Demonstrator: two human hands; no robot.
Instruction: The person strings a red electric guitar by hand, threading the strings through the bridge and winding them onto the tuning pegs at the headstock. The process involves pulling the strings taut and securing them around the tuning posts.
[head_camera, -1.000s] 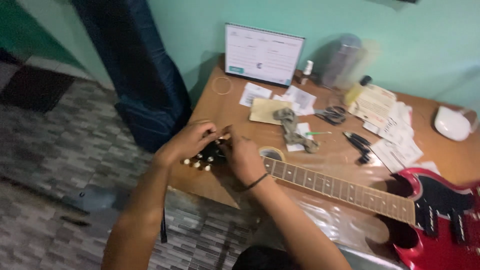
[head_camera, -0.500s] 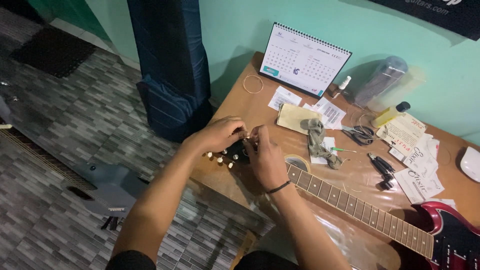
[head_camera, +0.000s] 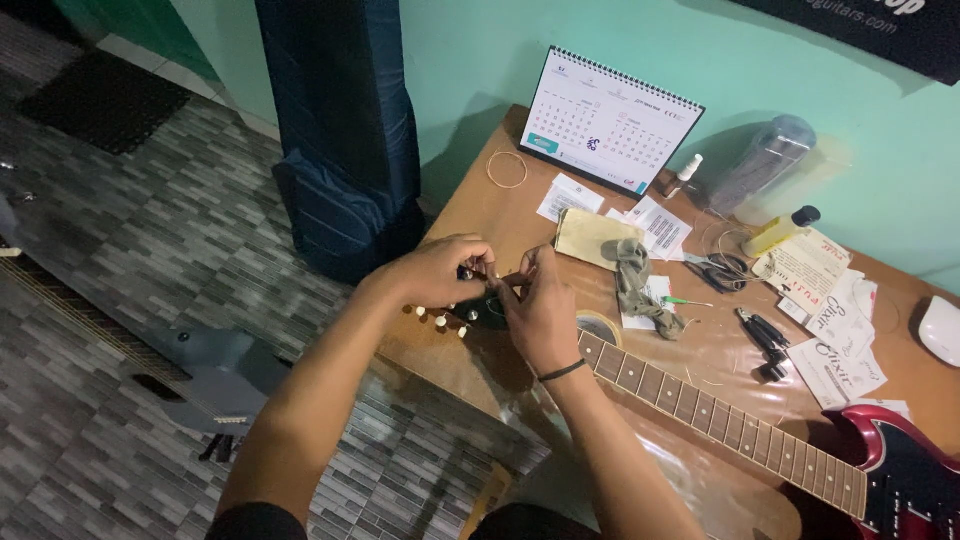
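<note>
Guitar headstock (head_camera: 478, 312) under both hands

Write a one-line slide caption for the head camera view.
Both hands, left hand and right hand, work at the headstock of a red electric guitar lying across a cluttered wooden table.

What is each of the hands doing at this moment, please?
Left hand: closed, fingers pinching a tuning peg on the guitar headstock.
Right hand: fingers pinched together at the headstock; what they hold is too small to tell.
</note>
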